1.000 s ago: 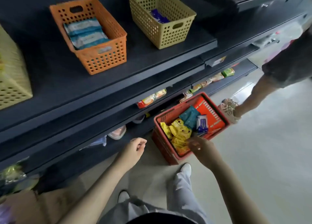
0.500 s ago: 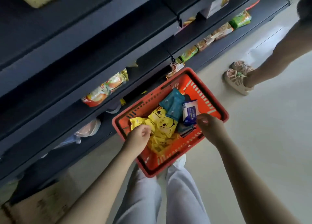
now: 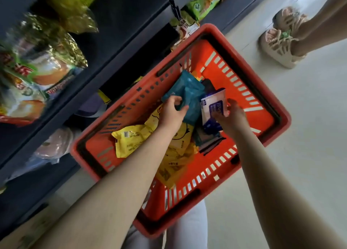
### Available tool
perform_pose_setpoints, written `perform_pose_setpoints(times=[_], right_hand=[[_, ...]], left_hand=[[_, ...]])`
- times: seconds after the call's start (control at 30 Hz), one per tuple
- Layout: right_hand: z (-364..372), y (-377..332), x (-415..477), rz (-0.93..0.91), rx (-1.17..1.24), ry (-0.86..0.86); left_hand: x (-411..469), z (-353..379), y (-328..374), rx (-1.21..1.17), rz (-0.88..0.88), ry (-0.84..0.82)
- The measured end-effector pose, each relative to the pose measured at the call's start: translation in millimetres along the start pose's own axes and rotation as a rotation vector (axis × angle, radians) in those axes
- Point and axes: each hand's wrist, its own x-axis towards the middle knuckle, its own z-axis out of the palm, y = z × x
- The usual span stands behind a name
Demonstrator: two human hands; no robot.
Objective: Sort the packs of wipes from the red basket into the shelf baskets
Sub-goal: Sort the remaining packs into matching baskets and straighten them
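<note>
Presently, on the far left, snack bags (image 3: 39, 76) crowd the dark shelf (image 3: 116, 47); the shelf baskets are out of view. Next along, yellow packs (image 3: 131, 141) lie on the floor of the red basket (image 3: 270, 102), partly under my left forearm. My left hand (image 3: 171, 113) is closed on the edge of the teal pack (image 3: 189, 92), thumb on top, fingers curled under; that pack leans on the others at the basket's middle. Just beside it, my right hand (image 3: 232, 117) pinches the white-and-blue pack (image 3: 214, 106) between thumb and fingers, raising its near end. Dark packs (image 3: 206, 138) lie beneath it. On the far right, another person's sandalled feet (image 3: 281, 44) stand near the basket.

Risk, in my judgement: both grips are edge pinches on slick, soft film, so either pack could slip free on the lift. With both hands loaded and the shelf baskets unseen, a pack could also land in the wrong basket.

Against half a second ago: my left hand has moved from the yellow packs to the teal one, my right has moved in from the basket's edge onto the white-and-blue pack, and the view is closer.
</note>
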Motion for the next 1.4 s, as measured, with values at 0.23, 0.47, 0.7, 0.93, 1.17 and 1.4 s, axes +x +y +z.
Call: perform_pose_setpoints(times=[0.23,0.47,0.7,0.93,1.17,1.4], right_hand=[[-2.9,-8.7,1.3,0.056,0.055,-0.002],[-30.2,-18.4,-65.3,-0.045,0.371,0.062],[-109.6,-77.1,-215.8,-0.172,0.863,-0.251],[-150.1,-157.0,-360.3,-0.516,0.835,-0.566],[-128.0,-244.5,-456.7,-0.581,0.872,-0.520],[-65.2,-304.3,-522.3,-0.600,1.119,-0.435]], left_hand=[[-0.4,2.5,-11.6,0.014,-0.066,-0.077],[-72.6,-41.8,-0.8,-0.226,-0.077,0.034],[-239.6,-141.4,52.8,-0.529,-0.134,0.248],[-385.3,-239.2,86.8,-0.859,0.015,0.442],[-446.2,-359.6,85.8,-0.929,0.195,0.448],[-470.5,-463.0,67.6,-0.866,0.276,0.395]])
